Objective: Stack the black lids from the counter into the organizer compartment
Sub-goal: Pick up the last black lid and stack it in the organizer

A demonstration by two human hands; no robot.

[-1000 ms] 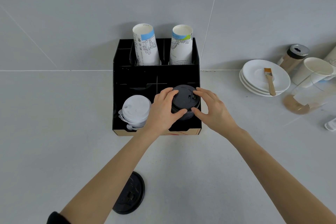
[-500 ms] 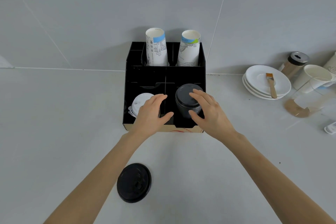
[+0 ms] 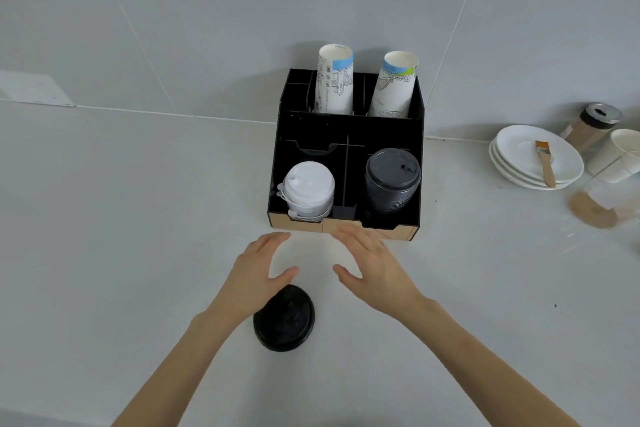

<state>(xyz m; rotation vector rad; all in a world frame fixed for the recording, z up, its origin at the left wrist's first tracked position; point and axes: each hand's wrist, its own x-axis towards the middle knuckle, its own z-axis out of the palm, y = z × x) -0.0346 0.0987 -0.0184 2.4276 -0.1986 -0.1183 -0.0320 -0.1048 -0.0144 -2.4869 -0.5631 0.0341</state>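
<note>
A black organizer (image 3: pixel 346 128) stands against the wall. Its front right compartment holds a stack of black lids (image 3: pixel 392 180); the front left one holds a stack of white lids (image 3: pixel 308 191). One loose black lid (image 3: pixel 285 321) lies flat on the counter in front of the organizer. My left hand (image 3: pixel 258 274) hovers just above and behind that lid, fingers apart, holding nothing; its wrist covers the lid's left rim. My right hand (image 3: pixel 374 267) is open too, to the right of the left one, just in front of the organizer's front edge.
Two stacks of printed paper cups (image 3: pixel 334 80) stand in the organizer's back row. At the right sit stacked white plates (image 3: pixel 519 156) with a brush (image 3: pixel 545 161) on top, a lidded jar (image 3: pixel 588 125), a white cup (image 3: pixel 620 152) and a clear glass container (image 3: pixel 602 201).
Both hands have let go of the black lid stack and pulled back out of the organizer toward me. The left hand now hovers over the loose lid on the counter.
</note>
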